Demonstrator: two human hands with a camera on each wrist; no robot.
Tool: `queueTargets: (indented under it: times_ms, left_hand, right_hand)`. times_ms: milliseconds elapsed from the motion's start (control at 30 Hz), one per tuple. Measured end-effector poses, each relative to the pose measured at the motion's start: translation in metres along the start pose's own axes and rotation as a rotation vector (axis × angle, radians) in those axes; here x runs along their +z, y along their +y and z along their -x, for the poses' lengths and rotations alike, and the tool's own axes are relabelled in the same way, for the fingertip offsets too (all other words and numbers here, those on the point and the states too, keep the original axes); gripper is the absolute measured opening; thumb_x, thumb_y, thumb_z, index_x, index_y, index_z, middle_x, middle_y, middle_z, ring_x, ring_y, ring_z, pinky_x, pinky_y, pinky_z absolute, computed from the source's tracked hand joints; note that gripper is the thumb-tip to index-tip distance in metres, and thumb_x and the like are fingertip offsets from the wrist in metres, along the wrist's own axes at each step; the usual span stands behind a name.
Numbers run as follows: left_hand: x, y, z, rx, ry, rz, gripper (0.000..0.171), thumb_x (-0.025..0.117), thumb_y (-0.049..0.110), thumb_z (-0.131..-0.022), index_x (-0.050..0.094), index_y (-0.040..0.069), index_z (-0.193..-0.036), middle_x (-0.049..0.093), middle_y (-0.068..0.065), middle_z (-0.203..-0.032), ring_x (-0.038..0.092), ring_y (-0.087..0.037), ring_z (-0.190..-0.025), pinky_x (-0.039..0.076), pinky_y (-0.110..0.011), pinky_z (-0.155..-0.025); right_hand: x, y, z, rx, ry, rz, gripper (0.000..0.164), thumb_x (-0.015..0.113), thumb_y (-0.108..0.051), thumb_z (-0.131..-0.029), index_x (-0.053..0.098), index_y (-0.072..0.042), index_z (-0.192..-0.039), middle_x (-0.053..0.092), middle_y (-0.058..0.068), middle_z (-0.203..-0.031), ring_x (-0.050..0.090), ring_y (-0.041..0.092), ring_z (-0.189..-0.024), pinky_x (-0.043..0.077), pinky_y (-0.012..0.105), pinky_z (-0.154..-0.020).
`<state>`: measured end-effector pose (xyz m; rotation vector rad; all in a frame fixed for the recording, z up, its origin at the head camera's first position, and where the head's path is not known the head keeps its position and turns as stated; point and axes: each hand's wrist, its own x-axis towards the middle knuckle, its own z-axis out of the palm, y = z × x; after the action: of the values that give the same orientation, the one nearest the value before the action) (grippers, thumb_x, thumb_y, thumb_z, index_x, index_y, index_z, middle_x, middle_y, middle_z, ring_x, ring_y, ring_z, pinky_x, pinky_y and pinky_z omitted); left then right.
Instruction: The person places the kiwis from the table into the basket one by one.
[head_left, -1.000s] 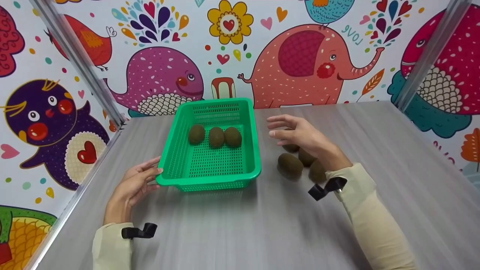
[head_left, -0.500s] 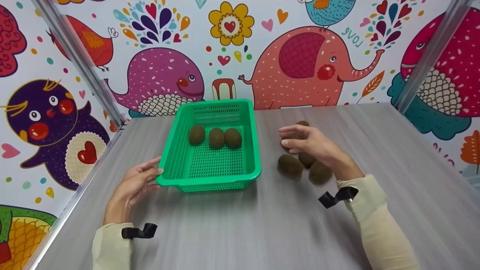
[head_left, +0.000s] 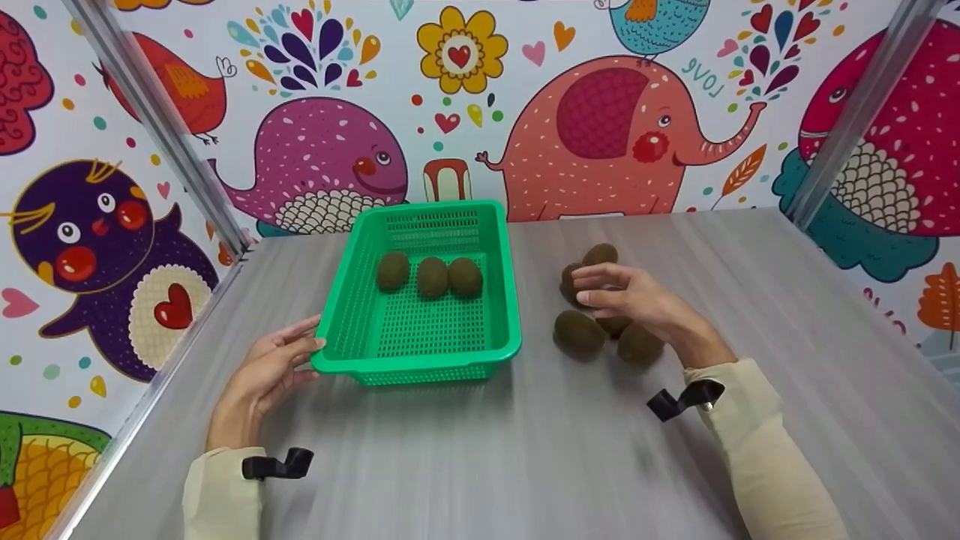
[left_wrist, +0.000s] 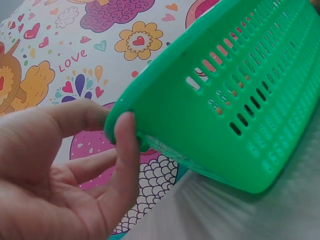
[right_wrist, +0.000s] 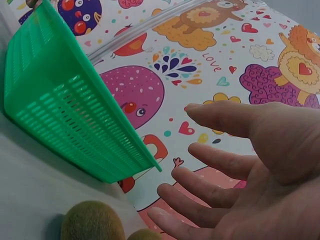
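Note:
A green plastic basket (head_left: 416,364) stands on the table with three brown kiwifruit (head_left: 432,278) inside, all toward its far half. My left hand (head_left: 268,375) pinches the rim at the near left corner; the left wrist view shows thumb and finger on the basket wall (left_wrist: 200,135). To the right of the basket lies a loose group of several kiwifruit (head_left: 579,335). Above this group hovers my right hand (head_left: 649,304), its fingers spread and relaxed, partly hiding some fruit. In the right wrist view nothing is in that palm, and a kiwifruit (right_wrist: 92,222) shows below.
Grey wood-grain table (head_left: 465,465) surrounds the basket. Behind it rises a wall printed with cartoon animals (head_left: 600,150), joined to a similar left panel (head_left: 97,247) by a metal post (head_left: 161,127). The basket's far end stands close to the back wall.
My right hand has drawn back from beside the basket, moving right and slightly nearer, so more loose kiwifruit show. The left hand and basket have stayed put.

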<state>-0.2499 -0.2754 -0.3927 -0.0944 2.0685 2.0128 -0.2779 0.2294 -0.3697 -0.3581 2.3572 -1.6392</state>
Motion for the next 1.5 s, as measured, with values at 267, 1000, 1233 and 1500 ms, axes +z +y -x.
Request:
queueTargets:
  times_ms: [267, 1000, 1233, 1500]
  left_hand:
    - [-0.001, 0.0, 0.001, -0.007, -0.003, -0.002, 0.069, 0.062, 0.015, -0.099, 0.026, 0.002, -0.157, 0.071, 0.013, -0.102, 0.069, -0.003, -0.084, 0.057, -0.023, -0.069]
    - [0.0, 0.001, 0.0, 0.002, -0.021, 0.002, 0.068, 0.06, 0.015, -0.1, 0.026, 0.002, -0.158, 0.071, 0.012, -0.106, 0.069, -0.003, -0.085, 0.057, -0.021, -0.066]
    - [-0.001, 0.002, 0.0, 0.002, -0.02, -0.005, 0.069, 0.061, 0.016, -0.1, 0.026, 0.002, -0.158, 0.071, 0.012, -0.105, 0.069, -0.003, -0.085, 0.057, -0.022, -0.067]
    - [-0.001, 0.0, 0.0, 0.006, -0.011, -0.015, 0.069, 0.061, 0.015, -0.1, 0.026, 0.001, -0.157, 0.071, 0.013, -0.104, 0.069, -0.003, -0.085, 0.056, -0.022, -0.067]
  right_hand:
    - [-0.004, 0.014, -0.005, 0.072, 0.012, -0.012, 0.058, 0.07, -0.031, -0.094, 0.051, -0.007, -0.143, 0.049, 0.021, -0.147, 0.056, 0.035, -0.128, 0.053, 0.033, -0.101]
    - [0.003, 0.029, -0.014, 0.151, 0.007, 0.006, 0.064, 0.072, -0.032, -0.093, 0.049, -0.004, -0.145, 0.049, 0.02, -0.149, 0.053, 0.035, -0.129, 0.039, 0.056, -0.114]
    - [0.005, 0.035, -0.016, 0.182, -0.014, -0.04, 0.066, 0.073, -0.034, -0.092, 0.048, -0.005, -0.146, 0.047, 0.018, -0.15, 0.048, 0.036, -0.133, 0.038, 0.058, -0.114]
    - [0.013, 0.036, -0.021, 0.191, -0.013, 0.02, 0.065, 0.075, -0.031, -0.091, 0.049, -0.004, -0.145, 0.049, 0.018, -0.149, 0.051, 0.035, -0.132, 0.041, 0.059, -0.11]
